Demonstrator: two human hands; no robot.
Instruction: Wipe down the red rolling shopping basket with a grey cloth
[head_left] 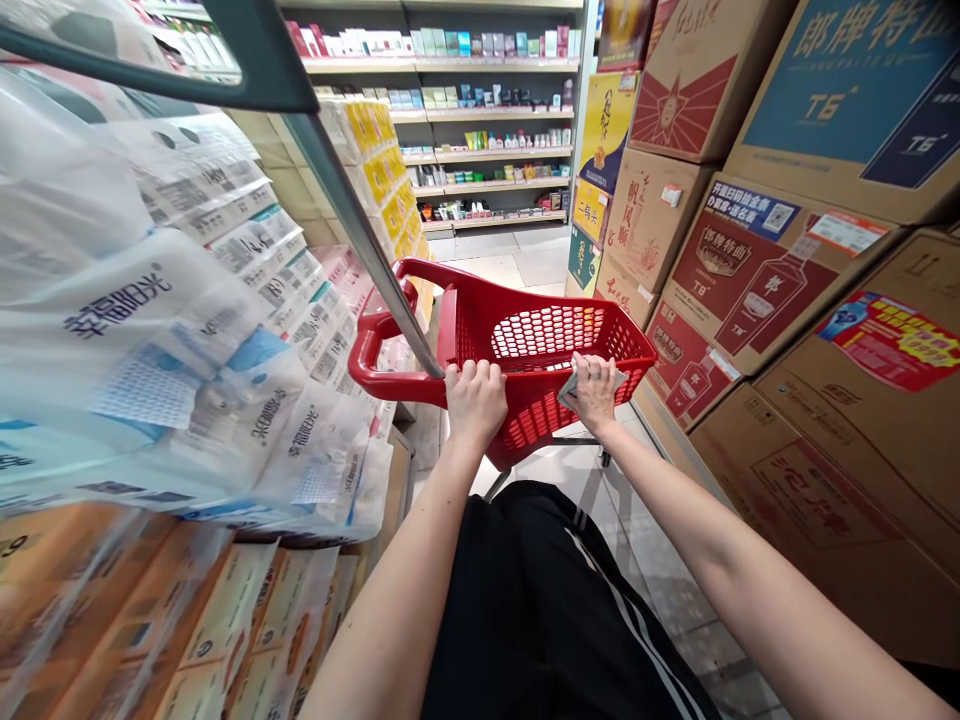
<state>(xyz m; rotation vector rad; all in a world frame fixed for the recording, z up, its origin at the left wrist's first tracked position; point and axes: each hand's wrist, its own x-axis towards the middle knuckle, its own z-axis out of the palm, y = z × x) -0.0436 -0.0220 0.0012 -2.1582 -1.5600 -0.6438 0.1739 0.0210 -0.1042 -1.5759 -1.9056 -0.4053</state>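
A red plastic shopping cart stands in front of me in a narrow aisle, its basket showing nothing inside. My left hand is closed round the cart's near rim, fingers curled over the red bar. My right hand grips the same rim further right and also presses a small flat grey object against it. My black trousers with white stripes show below the cart.
Stacked packs of tissue paper in clear wrap crowd the left, with a metal rack post slanting across. Piled cardboard liquor boxes wall the right. Tiled floor leads to shelves of small goods ahead.
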